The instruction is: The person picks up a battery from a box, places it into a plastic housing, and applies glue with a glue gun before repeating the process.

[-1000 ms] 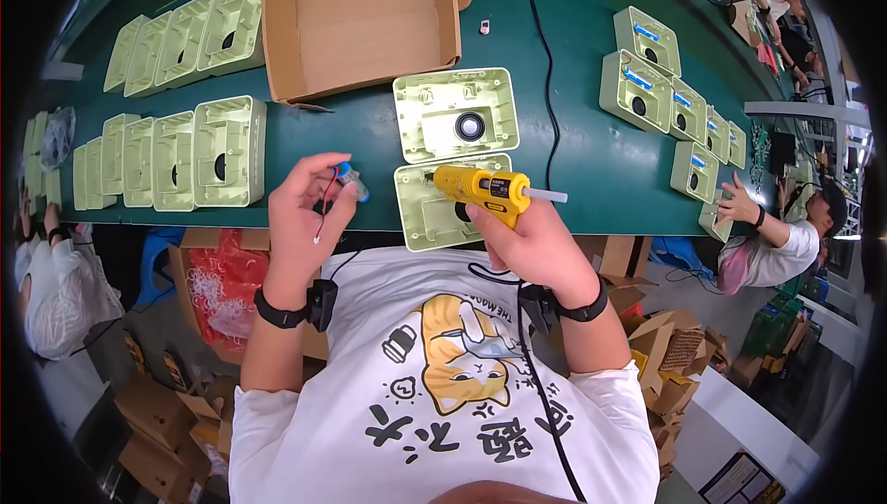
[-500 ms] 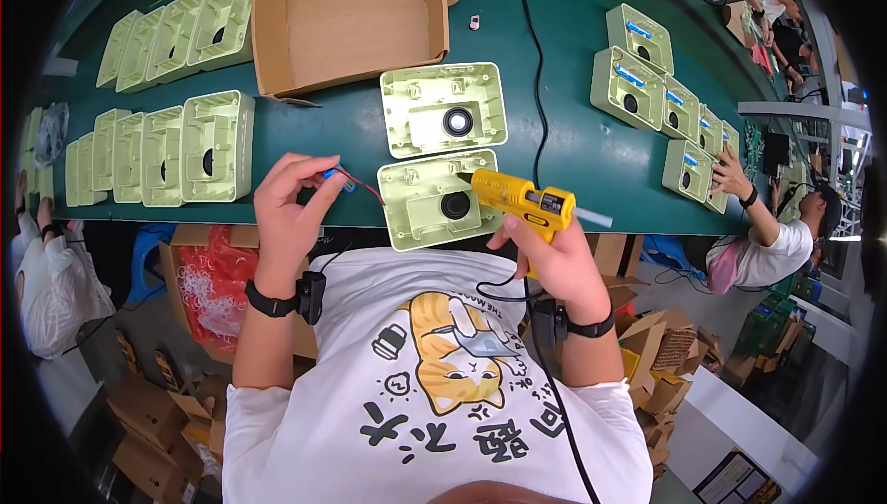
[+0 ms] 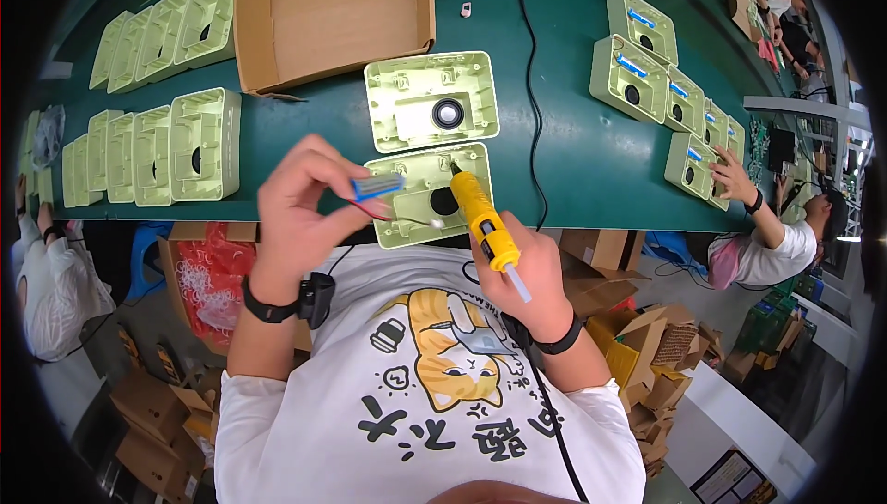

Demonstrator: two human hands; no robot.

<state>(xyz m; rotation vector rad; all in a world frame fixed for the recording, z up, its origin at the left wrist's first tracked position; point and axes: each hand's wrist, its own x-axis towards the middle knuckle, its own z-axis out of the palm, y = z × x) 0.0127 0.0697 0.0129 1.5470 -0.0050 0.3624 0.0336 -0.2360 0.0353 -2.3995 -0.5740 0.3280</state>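
Pinched between the thumb and fingers of my left hand is a blue battery with a red lead, over the left part of the near pale-green plastic housing. My right hand is wrapped round a yellow hot glue gun. The gun's dark nozzle points into that housing near its far wall; whether it touches is unclear. A round black speaker in the housing is partly covered by the gun. Just beyond lies a second pale-green housing with its own speaker.
An open cardboard box stands at the back. Rows of pale-green housings line the left; others with blue batteries stand right, where a co-worker's hand touches one. A black cable crosses the green table.
My left hand has carried the battery right, over the near housing, and turned it. The glue gun has swung to point away from me, its nozzle moving to the housing's far side.
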